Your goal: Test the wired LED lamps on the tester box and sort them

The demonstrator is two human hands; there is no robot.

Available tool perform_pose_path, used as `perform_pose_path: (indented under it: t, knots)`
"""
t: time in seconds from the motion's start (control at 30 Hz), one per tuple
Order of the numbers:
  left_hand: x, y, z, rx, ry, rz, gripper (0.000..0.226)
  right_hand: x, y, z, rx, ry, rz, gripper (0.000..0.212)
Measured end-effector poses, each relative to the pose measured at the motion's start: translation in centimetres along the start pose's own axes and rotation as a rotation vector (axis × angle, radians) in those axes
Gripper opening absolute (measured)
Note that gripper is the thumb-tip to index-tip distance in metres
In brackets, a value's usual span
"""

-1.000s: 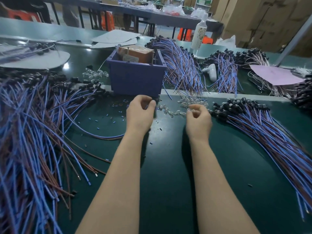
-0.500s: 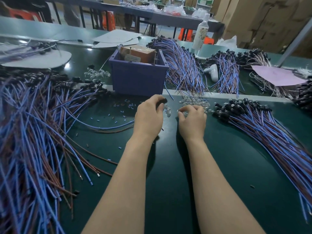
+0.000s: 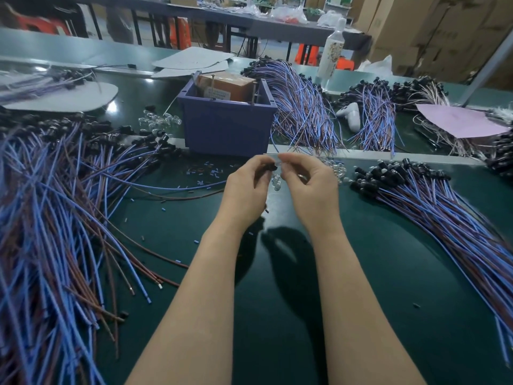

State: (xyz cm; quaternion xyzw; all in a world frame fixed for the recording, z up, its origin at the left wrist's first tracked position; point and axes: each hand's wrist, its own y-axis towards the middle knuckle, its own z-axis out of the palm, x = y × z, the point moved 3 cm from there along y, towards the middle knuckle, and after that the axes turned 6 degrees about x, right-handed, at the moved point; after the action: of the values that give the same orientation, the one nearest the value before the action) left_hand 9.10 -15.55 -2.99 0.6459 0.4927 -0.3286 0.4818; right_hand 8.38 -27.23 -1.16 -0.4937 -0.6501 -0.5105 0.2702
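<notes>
**A:** Where is the lamp that is in hand?

**B:** It is raised above the green table point(image 3: 305, 287), just in front of the purple bin point(image 3: 227, 129). The left hand point(image 3: 244, 190) pinches the wired lamp's black cap point(image 3: 273, 168) between thumb and fingertips.

**A:** What does the lamp look like?

**B:** It has a small round black cap with two thin wires point(image 3: 172, 188), one blue and one brown. They trail left from the hand across the table toward the left pile point(image 3: 55, 207) of the same lamps.

**A:** And the right hand?

**B:** The right hand point(image 3: 308, 187) is curled too, with its fingertips nearly touching the cap. It grips a clear bulb point(image 3: 276, 180), which shows between the two hands.

**A:** What about the tester?

**B:** A brown box point(image 3: 227, 86) with upright pins sits inside the bin. Another fan of capped lamps, the right pile point(image 3: 444, 218), lies to the right with its caps toward the bin.
</notes>
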Motion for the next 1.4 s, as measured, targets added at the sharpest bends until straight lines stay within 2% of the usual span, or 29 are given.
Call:
perform_pose_path:
  t: [0.2, 0.5, 0.67, 0.77, 0.9, 1.0, 1.17, 1.4]
  knots:
    - [-0.2, 0.0, 0.1, 0.024, 0.048, 0.022, 0.021, 0.3, -0.2, -0.4, -0.063, -0.181, -0.074, 0.006]
    - [-0.8, -0.1, 0.1, 0.076, 0.211, 0.101, 0.023, -0.1, 0.1, -1.3, 0.021, -0.251, -0.053, 0.007]
    - [-0.8, -0.2, 0.1, 0.125, 0.23, 0.034, 0.019, -0.6, 0.2, -1.9, 0.097, -0.232, -0.015, 0.008]
    - [-1.1, -0.4, 0.0, 0.154, 0.227, 0.028, 0.019, -0.8, 0.3, -1.9, 0.104, -0.1, 0.04, 0.012]
    - [-1.3, -0.4, -0.2, 0.142, 0.206, -0.013, 0.012, -1.2, 0.0, -1.9, 0.065, 0.319, 0.172, 0.012]
    - [-1.0, -0.4, -0.1, 0.161, 0.159, -0.054, 0.008, -1.7, -0.2, -1.3, 0.054, 0.508, 0.238, 0.013]
    - [-1.0, -0.5, 0.1, 0.158, 0.058, -0.042, 0.007, -2.3, -0.4, -0.7, -0.01, 0.722, 0.355, 0.011]
    - [-0.6, -0.5, 0.2, 0.15, 0.187, -0.033, 0.011, -2.5, -0.6, 0.6, 0.011, 0.796, 0.426, 0.017]
